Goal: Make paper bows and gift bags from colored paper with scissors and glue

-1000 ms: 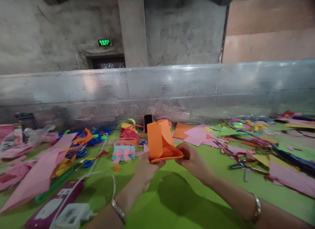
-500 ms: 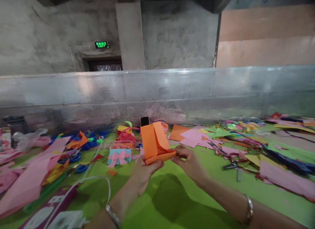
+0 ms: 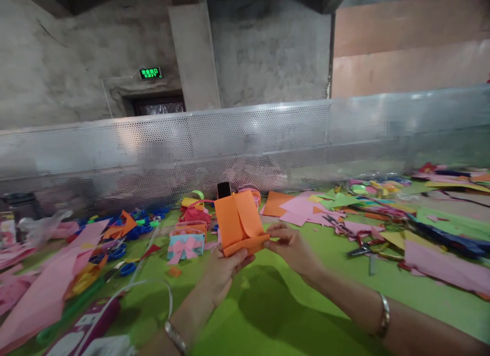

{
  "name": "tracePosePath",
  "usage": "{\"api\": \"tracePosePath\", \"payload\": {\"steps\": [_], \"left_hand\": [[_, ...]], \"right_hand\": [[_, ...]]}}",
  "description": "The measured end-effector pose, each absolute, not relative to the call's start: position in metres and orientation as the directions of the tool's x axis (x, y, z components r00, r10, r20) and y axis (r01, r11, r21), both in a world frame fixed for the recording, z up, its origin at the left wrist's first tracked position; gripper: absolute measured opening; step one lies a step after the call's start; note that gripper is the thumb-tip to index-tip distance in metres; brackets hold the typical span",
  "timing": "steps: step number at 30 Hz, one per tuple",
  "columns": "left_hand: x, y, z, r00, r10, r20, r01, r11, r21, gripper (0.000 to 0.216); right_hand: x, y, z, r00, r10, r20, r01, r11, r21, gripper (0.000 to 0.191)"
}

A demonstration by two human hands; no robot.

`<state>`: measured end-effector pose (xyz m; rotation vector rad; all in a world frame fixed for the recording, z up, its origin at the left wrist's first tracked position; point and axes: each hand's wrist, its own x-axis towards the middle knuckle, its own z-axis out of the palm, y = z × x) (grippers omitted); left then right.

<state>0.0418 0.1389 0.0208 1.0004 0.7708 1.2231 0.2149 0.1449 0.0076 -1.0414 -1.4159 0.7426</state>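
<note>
I hold a folded orange paper (image 3: 238,221) upright above the green table (image 3: 268,315). My left hand (image 3: 224,269) grips its lower left edge from below, fingers closed round it. My right hand (image 3: 291,246) pinches the lower right corner of the same paper. Both wrists wear metal bracelets. The paper has flaps folded over its front.
A small blue gift box with a pink bow (image 3: 186,245) stands left of my hands. Pink and orange sheets (image 3: 302,208), scissors (image 3: 360,250) and scraps lie to the right. Blue tape rings (image 3: 118,251) and pink paper (image 3: 42,289) lie left. A perforated metal screen (image 3: 245,142) closes the back.
Both hands and the orange paper have drifted slightly left and lower in view as the camera shifted. The grip on the paper is unchanged.
</note>
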Motion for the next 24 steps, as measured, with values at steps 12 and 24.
{"api": "tracePosePath", "payload": {"steps": [12,24], "left_hand": [[0.039,0.136,0.031,0.207,0.977,-0.060,-0.485,0.155,0.861,0.042],[0.036,0.140,0.030,0.232,0.962,-0.147,-0.524,0.251,0.814,0.046]], "right_hand": [[0.212,0.146,0.008,0.079,0.905,0.419,0.002,0.420,-0.907,0.012],[0.210,0.134,0.020,-0.015,0.928,0.371,-0.105,0.368,-0.924,0.018]]}}
